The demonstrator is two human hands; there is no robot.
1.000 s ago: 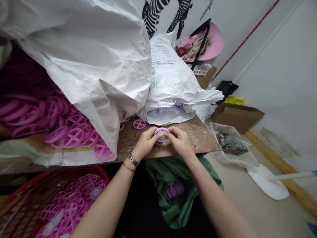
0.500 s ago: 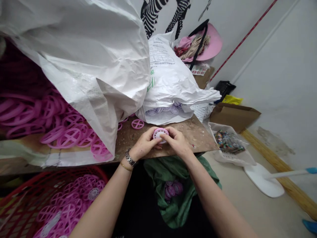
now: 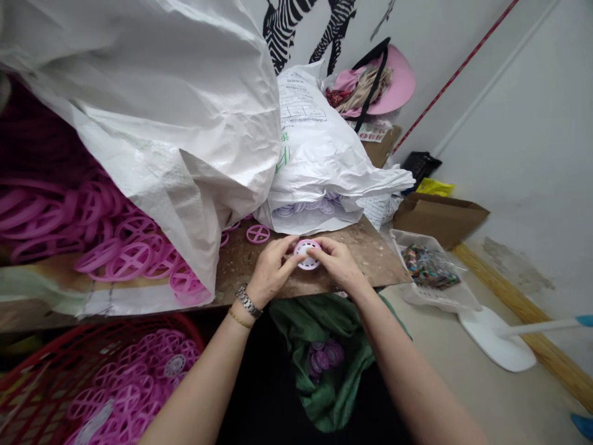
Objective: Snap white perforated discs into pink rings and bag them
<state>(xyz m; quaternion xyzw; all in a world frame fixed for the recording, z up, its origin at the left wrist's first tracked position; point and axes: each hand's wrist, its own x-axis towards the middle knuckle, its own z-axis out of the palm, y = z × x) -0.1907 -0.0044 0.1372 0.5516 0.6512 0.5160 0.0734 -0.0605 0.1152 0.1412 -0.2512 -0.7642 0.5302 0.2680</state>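
Head view: the left hand (image 3: pixel 273 266) and right hand (image 3: pixel 340 264) share a closed grip on one slotted disc (image 3: pixel 309 262) above the worktop (image 3: pixel 373 259), roughly two o'clock from the left, ten from the right (round, no long axis; neither hand nearer)

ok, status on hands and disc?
Left hand, right hand both gripping pink-and-white disc. Disc over bench, slotted face toward camera. Loose pink ring beyond left hand, not blocking.
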